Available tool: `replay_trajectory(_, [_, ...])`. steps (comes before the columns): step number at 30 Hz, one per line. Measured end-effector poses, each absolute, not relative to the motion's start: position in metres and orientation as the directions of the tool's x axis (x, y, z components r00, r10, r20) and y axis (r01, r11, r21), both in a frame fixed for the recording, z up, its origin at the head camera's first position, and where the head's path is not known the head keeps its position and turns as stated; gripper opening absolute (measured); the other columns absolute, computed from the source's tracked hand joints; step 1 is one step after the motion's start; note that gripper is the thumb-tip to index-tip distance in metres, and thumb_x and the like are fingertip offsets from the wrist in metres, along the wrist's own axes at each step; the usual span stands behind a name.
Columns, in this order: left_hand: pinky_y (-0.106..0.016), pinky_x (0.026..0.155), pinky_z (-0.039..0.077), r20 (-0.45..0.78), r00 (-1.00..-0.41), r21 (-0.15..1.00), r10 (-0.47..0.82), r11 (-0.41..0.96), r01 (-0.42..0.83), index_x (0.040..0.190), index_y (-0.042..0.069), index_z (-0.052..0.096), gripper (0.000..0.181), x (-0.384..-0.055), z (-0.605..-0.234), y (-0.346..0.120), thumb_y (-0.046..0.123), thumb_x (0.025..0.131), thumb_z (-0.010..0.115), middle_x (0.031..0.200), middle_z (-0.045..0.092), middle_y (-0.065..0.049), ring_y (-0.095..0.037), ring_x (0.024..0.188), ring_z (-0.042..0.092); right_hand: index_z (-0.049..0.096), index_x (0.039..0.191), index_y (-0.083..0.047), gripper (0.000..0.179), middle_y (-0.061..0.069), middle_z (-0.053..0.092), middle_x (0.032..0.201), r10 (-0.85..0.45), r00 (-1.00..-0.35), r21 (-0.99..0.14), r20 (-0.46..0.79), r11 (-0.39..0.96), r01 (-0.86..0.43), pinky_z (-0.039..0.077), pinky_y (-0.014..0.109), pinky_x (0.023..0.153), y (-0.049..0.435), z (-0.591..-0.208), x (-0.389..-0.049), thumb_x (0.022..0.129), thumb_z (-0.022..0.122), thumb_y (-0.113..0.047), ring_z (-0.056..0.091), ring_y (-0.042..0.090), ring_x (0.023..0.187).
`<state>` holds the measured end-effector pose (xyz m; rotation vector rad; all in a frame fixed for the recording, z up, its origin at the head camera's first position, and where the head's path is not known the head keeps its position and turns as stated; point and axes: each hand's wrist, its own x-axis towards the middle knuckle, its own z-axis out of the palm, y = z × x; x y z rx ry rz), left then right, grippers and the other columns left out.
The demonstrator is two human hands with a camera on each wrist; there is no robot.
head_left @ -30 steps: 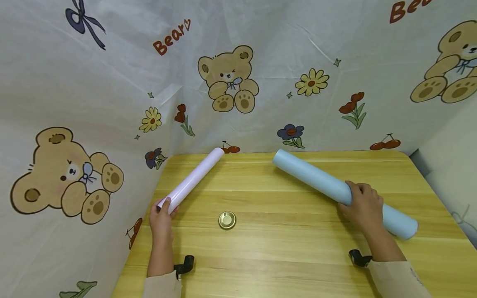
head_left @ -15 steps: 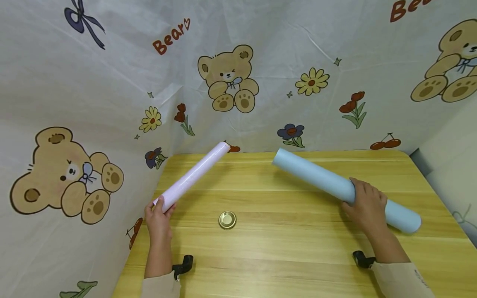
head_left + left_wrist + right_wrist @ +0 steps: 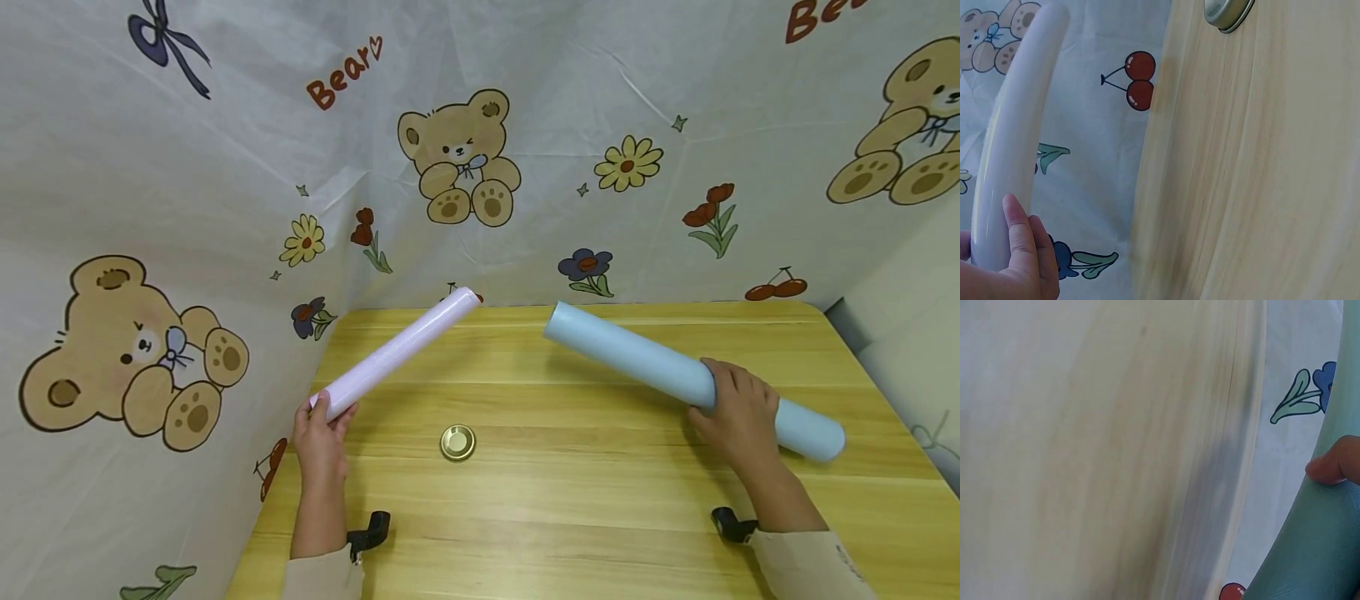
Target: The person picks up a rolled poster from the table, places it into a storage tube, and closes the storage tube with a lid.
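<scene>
We find the lilac roll [image 3: 397, 354] left of centre in the head view, slanting up and rightward from the left hand [image 3: 321, 442]. That hand pinches its lower end between thumb and fingers; the left wrist view shows two fingers close together against its side. Holding it by the end probably leaves most of its length free to point across the table [image 3: 555, 500]. On the right of the frame, the right hand [image 3: 741, 417] curls over the blue roll [image 3: 630, 348] from above, beyond its middle towards the lower right end, which we judge suits its thicker body. How far those fingers reach underneath we cannot tell. The rolls' upper ends angle towards each other but stay apart. A gold lid [image 3: 457, 443] lies between the arms, below centre, touched by neither hand, perhaps because both are occupied.
</scene>
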<state>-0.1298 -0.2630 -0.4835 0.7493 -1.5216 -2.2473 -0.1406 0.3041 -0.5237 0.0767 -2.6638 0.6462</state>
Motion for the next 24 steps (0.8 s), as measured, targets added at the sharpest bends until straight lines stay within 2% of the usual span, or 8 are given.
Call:
replay_trajectory(17, [-0.023, 0.091, 0.058, -0.242, -0.841, 0.910, -0.483, -0.413, -0.025, 0.144, 0.003, 0.040, 0.049, -0.130, -0.480, -0.255, 0.035, 0.107, 0.047, 0.127, 0.041, -0.008, -0.019, 0.108, 0.056, 0.051, 0.139, -0.003, 0.087, 0.030, 0.055, 0.127, -0.018, -0.864, -0.402, 0.504, 0.880, -0.253, 0.026, 0.070, 0.099, 0.306, -0.528, -0.139, 0.061, 0.090, 0.001, 0.045, 0.052, 0.116])
replay_trajectory(24, [-0.023, 0.091, 0.058, -0.252, -0.846, 0.912, -0.470, -0.409, -0.044, 0.143, 0.005, 0.042, 0.047, -0.131, -0.482, -0.251, 0.035, 0.108, 0.046, 0.128, 0.041, -0.008, -0.018, 0.106, 0.057, 0.052, 0.139, -0.005, 0.088, 0.028, 0.055, 0.128, -0.026, -0.849, -0.407, 0.528, 0.870, -0.280, 0.027, 0.070, 0.099, 0.306, -0.530, -0.138, 0.059, 0.089, 0.004, 0.046, 0.051, 0.117])
